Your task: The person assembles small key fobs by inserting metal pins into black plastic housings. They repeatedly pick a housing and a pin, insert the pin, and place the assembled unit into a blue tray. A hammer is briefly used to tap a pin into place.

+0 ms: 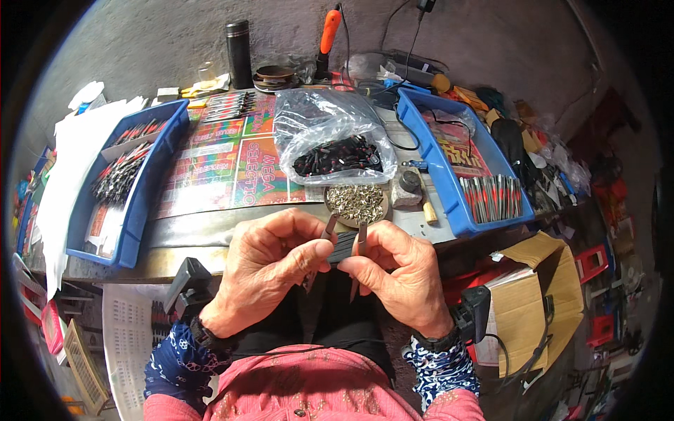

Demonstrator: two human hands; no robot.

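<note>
Just in front of the bench edge, my left hand (263,270) is closed, thumb against fingers, on a thin dark metal strip (331,226). Close beside it, my right hand (407,277) pinches a slim dark pointed strip (362,238), upright between thumb and forefinger. Between the two hands shows a dark ribbed bundle (342,247), partly covered by my fingers. Beyond them, a round dish (385,205) holds many small brass-coloured parts. Behind that lies a clear plastic bag (302,112) with small black parts in its mouth.
Blue trays stand left (133,228) and right (449,189), holding slim black-and-red tools. A dark block (407,191) sits right of the dish. At the back are a black flask (239,56) and an orange-handled tool (330,31). A cardboard box (523,309) is low right.
</note>
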